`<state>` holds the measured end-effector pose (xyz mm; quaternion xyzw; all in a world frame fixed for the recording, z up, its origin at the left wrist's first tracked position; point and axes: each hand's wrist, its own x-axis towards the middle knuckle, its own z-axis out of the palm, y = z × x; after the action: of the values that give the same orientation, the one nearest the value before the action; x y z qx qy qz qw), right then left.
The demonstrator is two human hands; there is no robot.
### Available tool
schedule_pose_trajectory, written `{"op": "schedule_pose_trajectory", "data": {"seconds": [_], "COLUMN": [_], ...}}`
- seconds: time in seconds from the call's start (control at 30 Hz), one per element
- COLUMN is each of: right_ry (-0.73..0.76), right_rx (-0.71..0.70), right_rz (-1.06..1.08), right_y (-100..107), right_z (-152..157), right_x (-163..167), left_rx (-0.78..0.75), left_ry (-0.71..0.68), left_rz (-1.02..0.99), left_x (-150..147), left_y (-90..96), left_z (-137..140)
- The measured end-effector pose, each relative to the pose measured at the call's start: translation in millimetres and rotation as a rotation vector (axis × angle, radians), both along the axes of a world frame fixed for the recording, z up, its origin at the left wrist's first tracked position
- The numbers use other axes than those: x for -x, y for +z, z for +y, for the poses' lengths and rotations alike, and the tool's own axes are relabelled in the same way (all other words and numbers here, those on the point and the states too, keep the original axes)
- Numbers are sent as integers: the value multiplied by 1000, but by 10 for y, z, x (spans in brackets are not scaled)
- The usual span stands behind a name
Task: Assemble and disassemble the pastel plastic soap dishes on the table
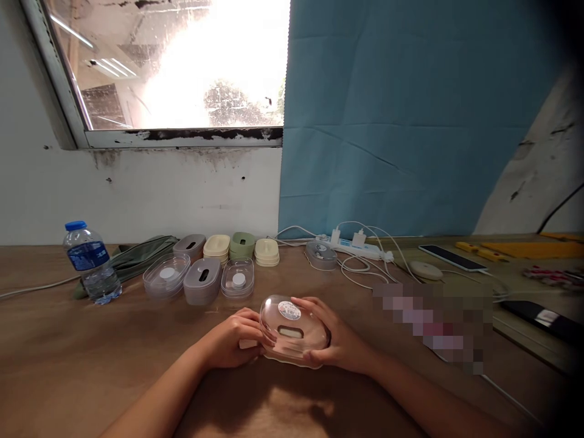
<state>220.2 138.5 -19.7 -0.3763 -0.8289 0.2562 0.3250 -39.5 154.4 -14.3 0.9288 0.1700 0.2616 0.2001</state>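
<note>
A small pink oval container (298, 342) with a clear cover, a slot in its top and a round printed sticker is held tilted just above the table. Around its right end wrap the thumb and fingers of my right hand (335, 340). My left hand (235, 340) pinches its lower left edge with curled fingers, some of them hidden. A pale rim shows along the container's underside. Beyond the hands stand a lilac slotted container (202, 283), clear covers with white round stickers (238, 281) and stacked cream pieces (267, 252).
A water bottle (92, 261) stands at the left beside a dark green pouch (141, 255). Along the back wall lie a power strip (360, 248) with tangled white cables and a grey container (320, 255). At the right are a phone (452, 258) and a blurred-out patch.
</note>
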Motion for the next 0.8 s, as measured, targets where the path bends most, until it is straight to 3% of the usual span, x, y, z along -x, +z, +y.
{"op": "schedule_pose_trajectory", "data": {"seconds": [0.13,0.23,0.47,0.8], "right_ry": [2,14,25,39], "right_rx": [-10,-33,-17,-13], "right_rz": [14,6,-39,-70], "right_y": [-6,-2,-11,-23], "right_z": [3,-6,-4,27], "right_x": [-4,0,3,-33], "left_rx": [31,146,472,425], "left_ry": [118,257,212,260], "left_rz": [-140,-224,-197,-227], "left_x": [34,52,-30,-58], "left_y": [-59,-119,-279,-204], "left_z": [55,78,96,92]}}
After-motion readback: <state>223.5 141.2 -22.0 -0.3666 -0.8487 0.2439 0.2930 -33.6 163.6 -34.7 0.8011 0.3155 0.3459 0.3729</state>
